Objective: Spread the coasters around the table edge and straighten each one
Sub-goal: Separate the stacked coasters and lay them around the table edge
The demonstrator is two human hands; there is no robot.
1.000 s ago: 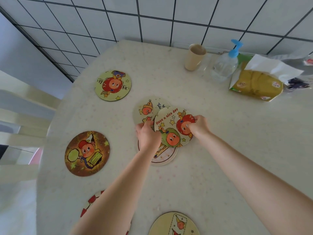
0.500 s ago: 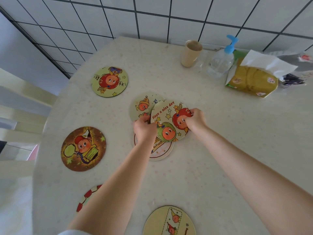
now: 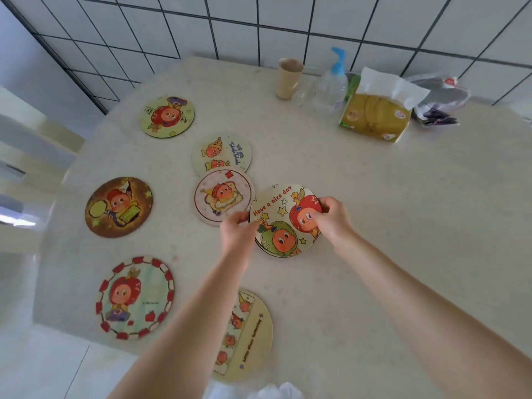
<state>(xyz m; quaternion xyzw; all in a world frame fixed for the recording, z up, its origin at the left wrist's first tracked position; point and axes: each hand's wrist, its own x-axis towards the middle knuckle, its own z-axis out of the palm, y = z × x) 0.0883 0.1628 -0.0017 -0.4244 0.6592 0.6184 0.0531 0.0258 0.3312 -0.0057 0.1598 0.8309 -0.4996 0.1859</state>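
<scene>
Both hands grip the round "Have a nice day" coaster (image 3: 280,217) near the table's middle: my left hand (image 3: 237,230) on its left rim, my right hand (image 3: 331,217) on its right rim. Two coasters lie overlapped just left of it, a pink-rimmed toast coaster (image 3: 223,195) over a pale one (image 3: 221,152). Along the left edge lie a green-yellow coaster (image 3: 167,116), a brown coaster (image 3: 118,207) and a red-bordered coaster (image 3: 134,298). A cream coaster (image 3: 247,335) at the near edge is partly hidden by my left forearm.
At the back of the pale speckled table (image 3: 403,226) stand a beige cup (image 3: 289,79), a clear pump bottle (image 3: 331,84), a yellow tissue pack (image 3: 375,116) and a crumpled bag (image 3: 437,105). A tiled wall runs behind. White chair parts show at the left.
The "Have a nice day" coaster has come off the overlapped pile and moved right and nearer in both hands, uncovering the toast coaster. The camera has tilted down, showing more of the near edge.
</scene>
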